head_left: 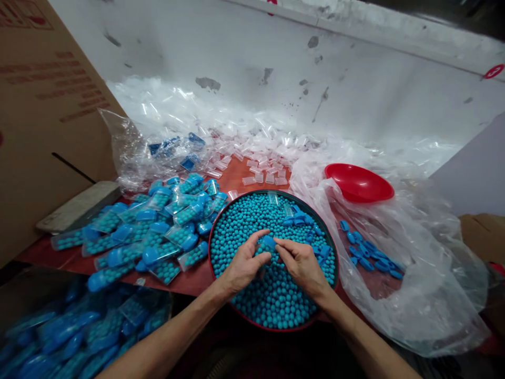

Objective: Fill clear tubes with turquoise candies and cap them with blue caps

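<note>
Over a round red-rimmed basin full of small blue balls, my two hands meet at a small clear container with a blue cap. My left hand curls around the container, thumb and forefinger on either side. The fingertips of my right hand pinch the cap's right side. My fingers partly hide the container's body. Loose blue caps lie on the balls at the basin's right side, and a clear empty container rests near its far rim.
Filled, capped containers are heaped left of the basin, with more below the table edge. Clear pieces lie behind. Right are a red bowl, blue caps and plastic sheeting. A cardboard box stands left.
</note>
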`<state>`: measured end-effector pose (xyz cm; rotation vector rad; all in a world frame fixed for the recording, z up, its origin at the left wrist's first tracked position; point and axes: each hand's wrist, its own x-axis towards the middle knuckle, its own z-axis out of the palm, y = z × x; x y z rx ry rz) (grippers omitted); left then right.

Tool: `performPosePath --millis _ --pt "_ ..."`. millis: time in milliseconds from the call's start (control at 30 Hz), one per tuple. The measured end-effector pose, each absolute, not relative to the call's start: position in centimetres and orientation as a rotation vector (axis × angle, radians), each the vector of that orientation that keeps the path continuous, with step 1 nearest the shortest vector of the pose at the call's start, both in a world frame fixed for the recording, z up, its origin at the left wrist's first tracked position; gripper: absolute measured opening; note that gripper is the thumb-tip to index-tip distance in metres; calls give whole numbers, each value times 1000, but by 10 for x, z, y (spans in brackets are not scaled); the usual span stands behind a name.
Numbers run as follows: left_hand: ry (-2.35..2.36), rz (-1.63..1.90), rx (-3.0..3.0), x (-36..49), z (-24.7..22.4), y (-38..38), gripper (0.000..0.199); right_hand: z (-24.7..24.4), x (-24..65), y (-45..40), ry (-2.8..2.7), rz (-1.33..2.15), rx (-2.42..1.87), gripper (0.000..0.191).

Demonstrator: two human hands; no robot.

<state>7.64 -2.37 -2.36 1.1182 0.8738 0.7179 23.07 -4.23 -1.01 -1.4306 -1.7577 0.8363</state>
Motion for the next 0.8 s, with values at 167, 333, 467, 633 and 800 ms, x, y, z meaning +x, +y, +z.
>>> performPosePath --millis 167,333,467,633,800 --pt "894 744 1118 81 -28 -27 30 -13 230 -50 -1976 745 -1310 29" --pt "961 723 1132 81 -27 -25 28 -16 239 -50 -2030 836 -1257 33" --pt "879 573 1174 73 -25 -21 32 -16 247 -48 -1649 1292 -1260 31" --pt "819 498 1250 70 -17 -23 28 -20 240 -42 -1092 1433 -1264 54" --pt "871 519 1301 74 -9 -24 46 -18 232 -46 -1328 1116 -1366 35"
